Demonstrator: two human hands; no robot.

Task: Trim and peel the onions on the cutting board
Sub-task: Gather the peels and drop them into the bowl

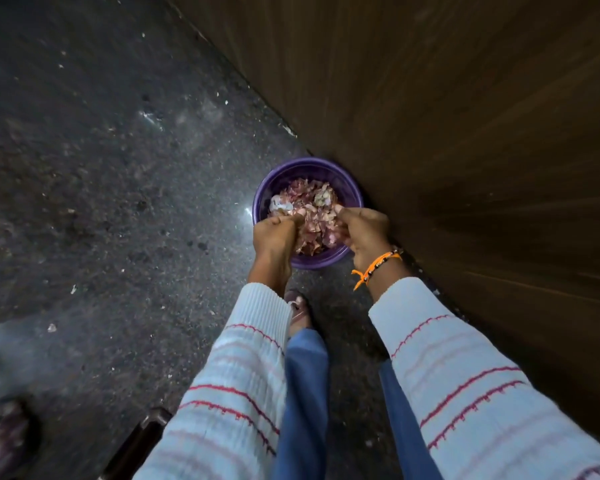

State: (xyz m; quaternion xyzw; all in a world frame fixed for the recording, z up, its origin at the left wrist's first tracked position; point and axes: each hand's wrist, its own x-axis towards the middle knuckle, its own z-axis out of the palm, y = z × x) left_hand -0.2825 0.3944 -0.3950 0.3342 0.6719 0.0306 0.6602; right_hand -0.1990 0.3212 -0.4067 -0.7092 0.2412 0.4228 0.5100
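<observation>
Nearest the camera are two pale blue ribbed sleeves with thin red stripes, reaching forward and down over blue trouser legs and a sandalled foot [297,311] on the dark speckled floor [118,202]. An orange thread bracelet with small beads [378,266] circles the right wrist.

Beyond the sleeves, the left hand [274,237] and right hand [366,233] meet over the near rim of a round purple plastic bowl [274,183] that stands on the floor, close against a brown wood-grain panel [465,133] on its right. Both sets of fingers are curled inward over a heap of dry pink-and-tan onion peelings [312,216] that fills the bowl. They seem to pinch or press loose skins, though whether either hand truly grips a clump cannot be told, since the fingertips are buried in the heap.

The peelings lie directly ahead of and between the two hands, the left entering from the near-left rim and the right from the near-right, about equally close. The heap has no clear long axis.

No cutting board, knife or whole onion can be made out here. A blurred purplish shape [0,441] at the bottom left cannot be identified. By my judgement this is disposal of waste skins, so the trimming work appears well along.
</observation>
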